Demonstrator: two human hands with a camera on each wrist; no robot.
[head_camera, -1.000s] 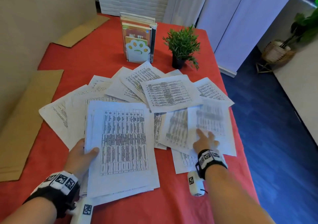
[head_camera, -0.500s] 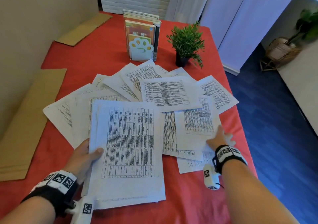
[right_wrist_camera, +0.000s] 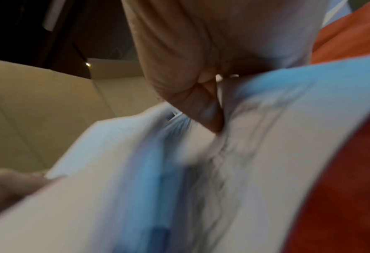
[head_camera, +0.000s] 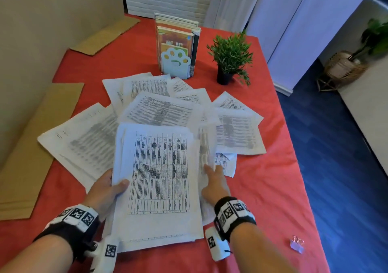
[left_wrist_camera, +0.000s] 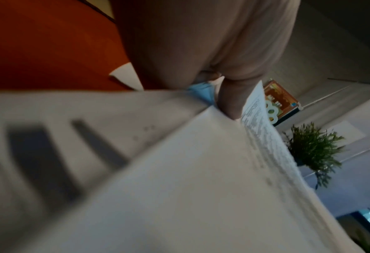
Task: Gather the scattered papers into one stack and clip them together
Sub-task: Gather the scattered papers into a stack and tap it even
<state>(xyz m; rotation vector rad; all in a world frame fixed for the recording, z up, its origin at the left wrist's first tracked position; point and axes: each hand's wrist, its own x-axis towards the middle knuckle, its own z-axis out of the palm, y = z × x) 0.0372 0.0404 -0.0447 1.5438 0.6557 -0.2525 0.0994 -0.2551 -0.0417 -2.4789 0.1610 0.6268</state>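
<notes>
My left hand (head_camera: 105, 188) grips the left edge of a stack of printed papers (head_camera: 159, 178), thumb (left_wrist_camera: 229, 102) on top and fingers hidden underneath. My right hand (head_camera: 214, 180) pinches a blurred, tilted sheet (head_camera: 204, 146) against the stack's right edge, its thumb (right_wrist_camera: 210, 118) pressing on the sheet (right_wrist_camera: 255, 137). More loose sheets lie fanned over the red table, to the left (head_camera: 84, 142), behind (head_camera: 147, 85) and to the right (head_camera: 237, 134). A small lilac binder clip (head_camera: 297, 246) lies on the cloth near the table's front right corner.
A paw-shaped bookstand with books (head_camera: 175, 62) and a small potted plant (head_camera: 231, 56) stand behind the papers. Cardboard sheets (head_camera: 27, 146) lie along the left side and at the far left (head_camera: 105, 35). The table edge (head_camera: 294, 146) drops to a blue floor.
My right hand has pulled a sheet from the right side in to the stack's right edge. My left hand keeps its grip on the stack, now raised off the table.
</notes>
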